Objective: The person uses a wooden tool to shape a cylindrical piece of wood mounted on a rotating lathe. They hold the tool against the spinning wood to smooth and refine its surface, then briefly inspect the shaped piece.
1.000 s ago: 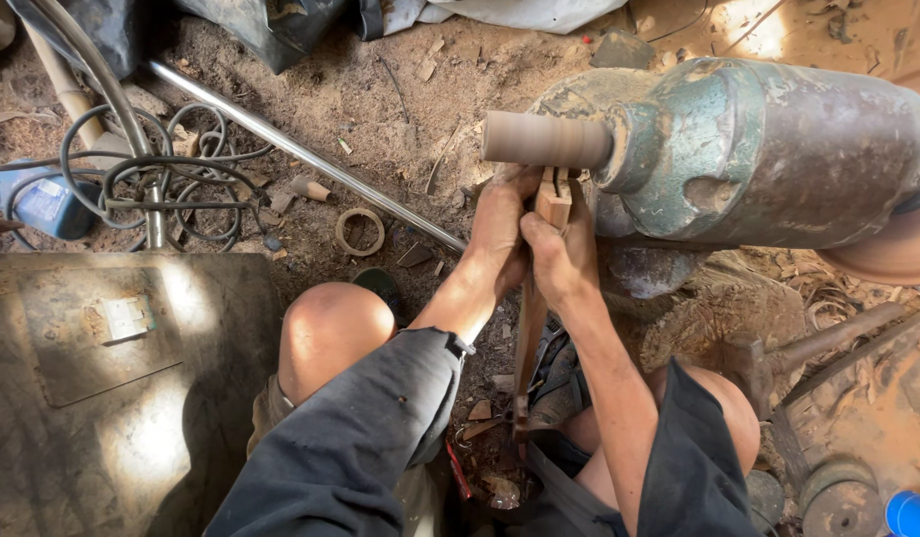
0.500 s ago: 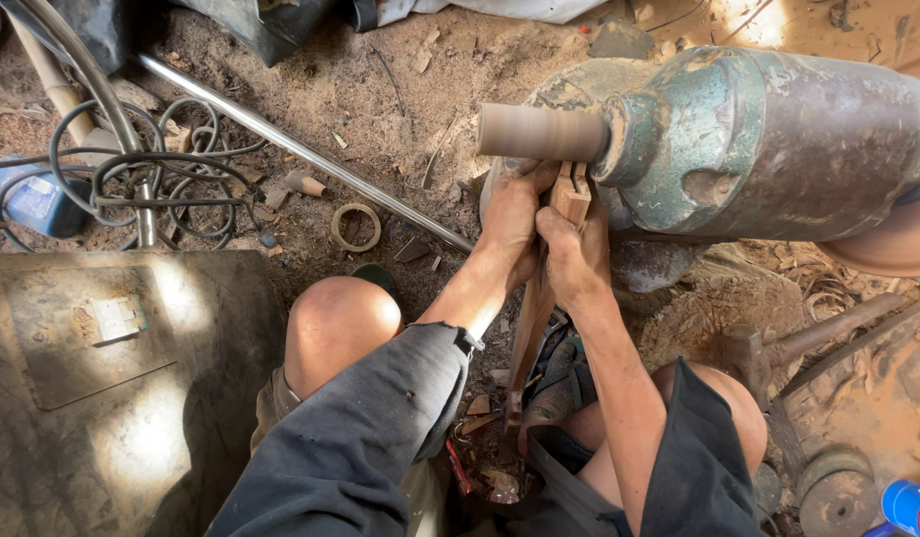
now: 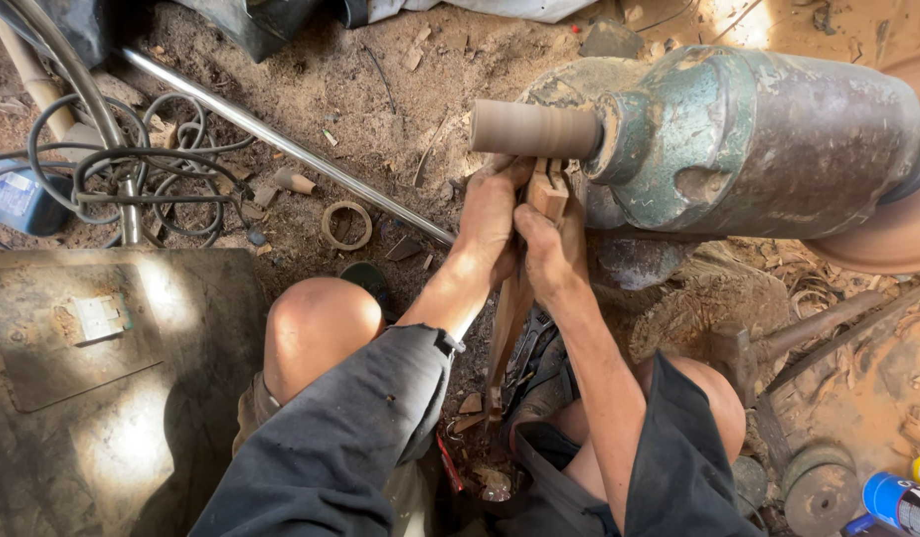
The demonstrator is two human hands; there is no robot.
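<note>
Left hand (image 3: 492,214) and right hand (image 3: 549,254), both clenched around a long brown wooden stick (image 3: 519,288) at frame centre, its notched top just under the brown wooden cylinder (image 3: 534,129) jutting from the corroded green metal housing (image 3: 758,139).

One view only, from the head of the seated person, tipped steeply down over their own lap. It sits close in: both knees fill the lower frame, the left hand (image 3: 490,214) and right hand (image 3: 549,254) land near centre. It faces forward and down onto the dirt floor (image 3: 380,89), with the green lathe housing (image 3: 758,139) cropped at the right edge. Probably angled slightly rightward, hard to say. No second view overlaps it.
</note>
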